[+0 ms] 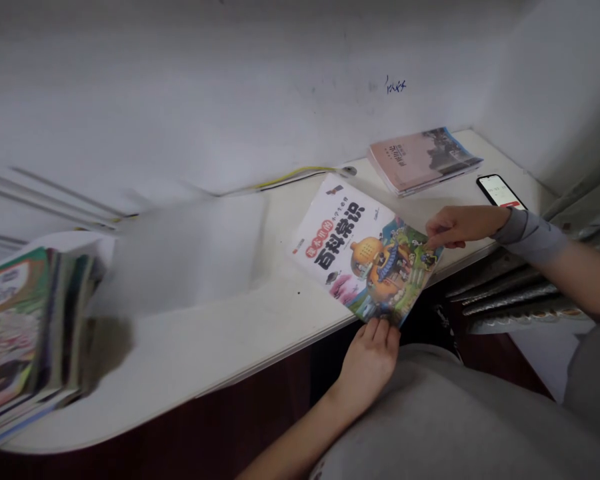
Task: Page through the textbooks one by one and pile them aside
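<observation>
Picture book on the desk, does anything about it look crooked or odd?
Yes: the picture book lies askew, one corner overhanging the desk edge, left hand at that corner, right hand touching its far edge.

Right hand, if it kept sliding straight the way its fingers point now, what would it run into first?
The right hand points leftward across the illustrated book, whose corner it pinches. Going on, it would probably cross the cover, then bare desk, and reach the blurred white sheet, though depth is unclear.
</observation>
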{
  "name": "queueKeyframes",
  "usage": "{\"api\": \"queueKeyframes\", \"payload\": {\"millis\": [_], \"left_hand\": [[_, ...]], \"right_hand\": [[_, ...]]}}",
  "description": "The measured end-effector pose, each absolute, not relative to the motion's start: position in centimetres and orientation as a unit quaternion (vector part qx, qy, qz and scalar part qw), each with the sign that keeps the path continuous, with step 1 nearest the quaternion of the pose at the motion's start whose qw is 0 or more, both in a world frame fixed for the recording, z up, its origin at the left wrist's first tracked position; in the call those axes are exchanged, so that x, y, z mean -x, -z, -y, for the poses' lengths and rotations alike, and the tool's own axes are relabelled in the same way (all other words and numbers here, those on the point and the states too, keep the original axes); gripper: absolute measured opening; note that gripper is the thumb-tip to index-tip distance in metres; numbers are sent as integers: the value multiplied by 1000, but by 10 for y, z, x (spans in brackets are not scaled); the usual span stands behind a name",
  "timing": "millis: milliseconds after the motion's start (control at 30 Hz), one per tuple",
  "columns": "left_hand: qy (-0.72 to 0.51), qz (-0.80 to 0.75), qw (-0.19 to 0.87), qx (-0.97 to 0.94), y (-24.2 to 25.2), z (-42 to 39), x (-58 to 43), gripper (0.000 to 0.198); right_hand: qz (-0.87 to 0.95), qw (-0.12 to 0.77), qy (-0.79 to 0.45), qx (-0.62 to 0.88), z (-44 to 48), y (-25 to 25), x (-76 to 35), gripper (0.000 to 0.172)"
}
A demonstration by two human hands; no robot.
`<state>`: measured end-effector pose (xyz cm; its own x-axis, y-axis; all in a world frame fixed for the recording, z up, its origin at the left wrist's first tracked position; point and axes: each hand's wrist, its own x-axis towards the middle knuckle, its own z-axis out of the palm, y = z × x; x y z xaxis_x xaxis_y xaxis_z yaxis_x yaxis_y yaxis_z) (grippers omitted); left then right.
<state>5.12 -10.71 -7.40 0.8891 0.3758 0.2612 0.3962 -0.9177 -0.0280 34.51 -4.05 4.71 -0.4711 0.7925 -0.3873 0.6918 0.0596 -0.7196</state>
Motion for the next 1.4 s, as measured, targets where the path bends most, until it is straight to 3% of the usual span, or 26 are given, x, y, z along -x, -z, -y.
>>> {"api": "queueKeyframes", "payload": {"millis": [233,600,733,933,1000,1133,1267,1400], "left_hand": [[94,198,20,975,69,106,-51,20],[129,208,29,969,72,104,-51,20],[133,207,9,969,73,104,-50,22],[133,192,-61,970,64,94,-45,22],[138,196,-87,967,57,81,-39,26],[138,229,-84,960,48,52,-29,30],[111,207,-121,965,49,42,-34,27],[74,129,-130,980,53,40,-62,37]], "right_hand": [[687,54,-477,546,48,-45,-348,38],[620,110,-540,559,57,-37,-360,10],[585,163,-535,587,67,-37,-370,15],[509,271,-482,660,84,-14,-370,39],[513,291,-388,708,87,5,-369,38],[565,224,-251,753,92,41,-372,25],[574,217,-275,740,94,55,-369,29],[494,311,-373,721,91,57,-361,30]]}}
